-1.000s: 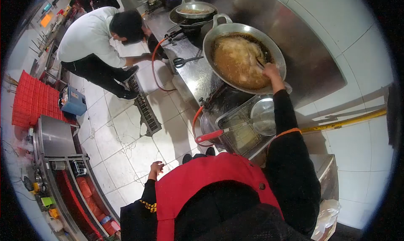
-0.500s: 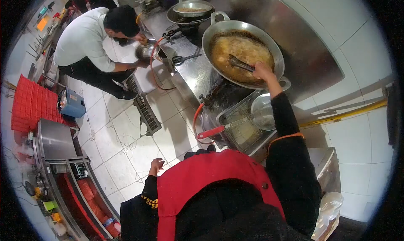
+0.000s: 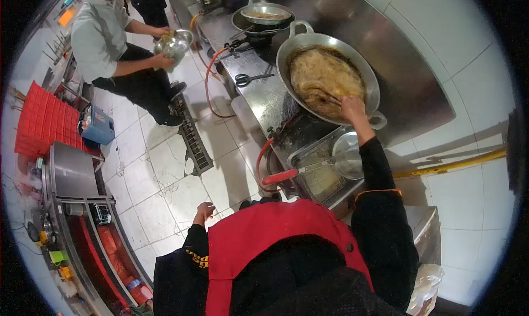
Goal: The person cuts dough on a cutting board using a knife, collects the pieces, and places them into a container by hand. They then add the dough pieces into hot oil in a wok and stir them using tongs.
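Observation:
My right hand (image 3: pixel 352 110) is closed around a pair of metal tongs (image 3: pixel 332 100), whose tips dip into a large wok (image 3: pixel 373 95). Foaming brown oil fills the wok, and pale food (image 3: pixel 322 70) bubbles in it; the foam hides the tongs' ends. My left hand (image 3: pixel 205 210) hangs low by my side above the tiled floor, fingers loosely apart and holding nothing. Just below the wok, a strainer (image 3: pixel 348 156) with a red handle lies across a wire-rack tray (image 3: pixel 322 185).
Black scissors (image 3: pixel 250 79) lie on the steel counter (image 3: pixel 259 103). Beyond is a smaller pan (image 3: pixel 267 11). A co-worker (image 3: pixel 104 40) stands at the left holding a metal bowl (image 3: pixel 175 44). An orange gas hose (image 3: pixel 209 76) loops off the counter. A floor drain (image 3: pixel 190 137) runs between us.
My right hand has swung the tongs toward the wok's near side, and the foam has spread. The co-worker has straightened up from bending and lifted the bowl. My left hand stays low.

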{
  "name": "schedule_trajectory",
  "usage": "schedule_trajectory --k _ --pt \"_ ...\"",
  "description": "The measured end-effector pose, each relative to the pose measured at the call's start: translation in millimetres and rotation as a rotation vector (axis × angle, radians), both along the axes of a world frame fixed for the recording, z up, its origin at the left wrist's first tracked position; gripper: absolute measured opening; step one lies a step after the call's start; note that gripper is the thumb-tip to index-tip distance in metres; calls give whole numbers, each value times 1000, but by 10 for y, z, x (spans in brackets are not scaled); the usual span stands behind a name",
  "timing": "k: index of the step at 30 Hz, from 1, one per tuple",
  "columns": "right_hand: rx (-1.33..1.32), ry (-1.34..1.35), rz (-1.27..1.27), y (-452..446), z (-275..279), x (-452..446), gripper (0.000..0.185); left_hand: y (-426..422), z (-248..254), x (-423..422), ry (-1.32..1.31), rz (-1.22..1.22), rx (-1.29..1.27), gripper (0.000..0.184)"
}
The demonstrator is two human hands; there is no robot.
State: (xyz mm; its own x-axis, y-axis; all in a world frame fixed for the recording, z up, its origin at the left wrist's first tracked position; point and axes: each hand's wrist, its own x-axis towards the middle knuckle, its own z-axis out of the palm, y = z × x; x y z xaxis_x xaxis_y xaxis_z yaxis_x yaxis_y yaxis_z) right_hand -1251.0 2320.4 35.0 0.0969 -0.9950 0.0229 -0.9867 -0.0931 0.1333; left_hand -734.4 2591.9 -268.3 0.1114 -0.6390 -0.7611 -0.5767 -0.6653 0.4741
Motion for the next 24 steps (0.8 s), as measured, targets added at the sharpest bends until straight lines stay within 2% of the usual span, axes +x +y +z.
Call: schedule_trajectory --k 2,5,9,11,15,17,20,24 --pt "41 -5 -119 -232 -185 -140 26 9 48 24 13 82 39 37" --pt "78 10 -187 -441 -171 -175 24 56 53 69 4 96 43 39" --pt "66 51 -159 -633 -77 -242 24 144 -17 140 0 84 82 41" --pt "56 66 -251 -729 -34 -306 26 228 -162 220 12 -89 11 43" --pt "104 0 -427 -889 66 -546 31 274 -29 160 13 -122 -30 42" --pt "82 21 -456 -895 93 -672 36 216 14 83 -17 82 148 42" --pt "154 54 -574 -850 82 -754 42 183 -22 56 -9 117 151 41" --pt "153 -34 -578 -802 -201 -873 39 142 -20 41 28 128 99 40"
